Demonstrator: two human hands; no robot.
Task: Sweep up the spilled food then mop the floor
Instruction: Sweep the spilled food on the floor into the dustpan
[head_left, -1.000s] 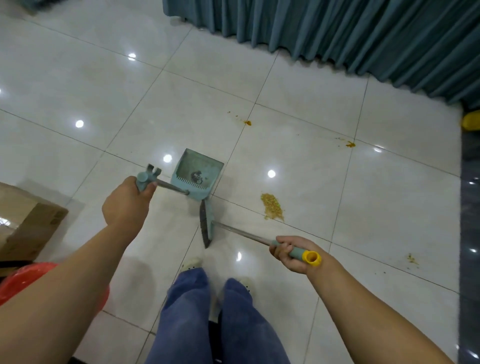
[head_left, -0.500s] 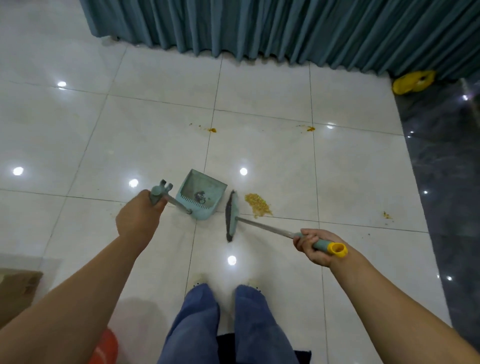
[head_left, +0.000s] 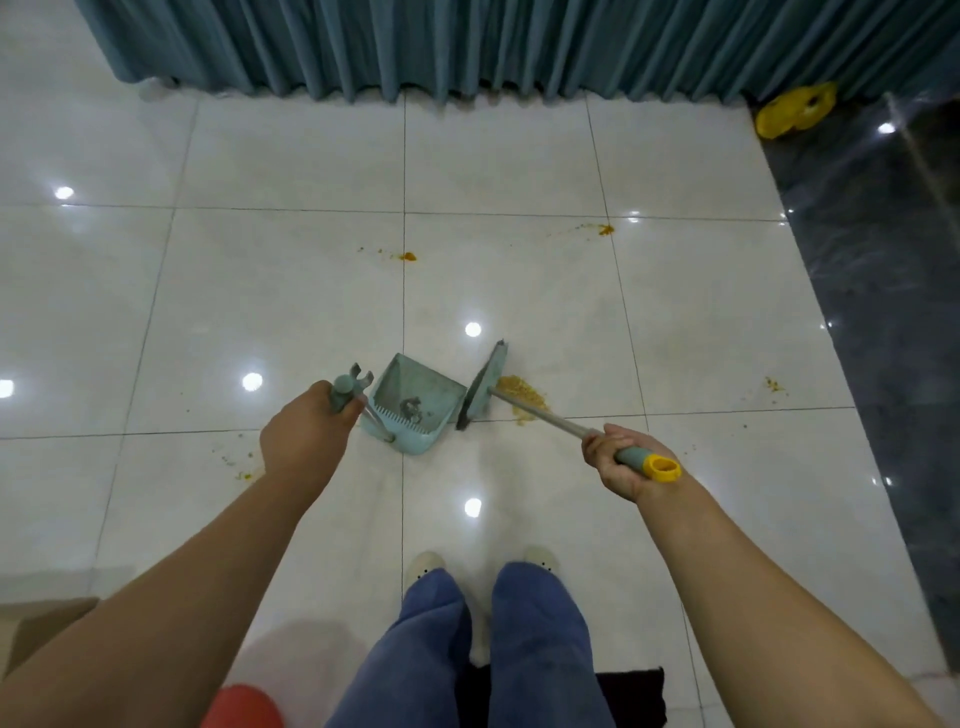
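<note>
Food pile (head_left: 523, 396) just right of broom head (head_left: 482, 388), dustpan (head_left: 418, 410) just left; right hand (head_left: 621, 461) gripping broom handle, left hand (head_left: 306, 432) gripping dustpan handle.

The person wears loose blue trousers (head_left: 447, 649) of soft, slightly creased cloth that falls wide over both legs. Below the hems show the rounded toes of pale, off-white shoes (head_left: 423, 561), each marked on top with a small dark dot or two. Both forearms (head_left: 208, 597) are bare from wrist to the picture's edge, as are the left hand (head_left: 304, 441) and right hand (head_left: 621, 467).
</note>
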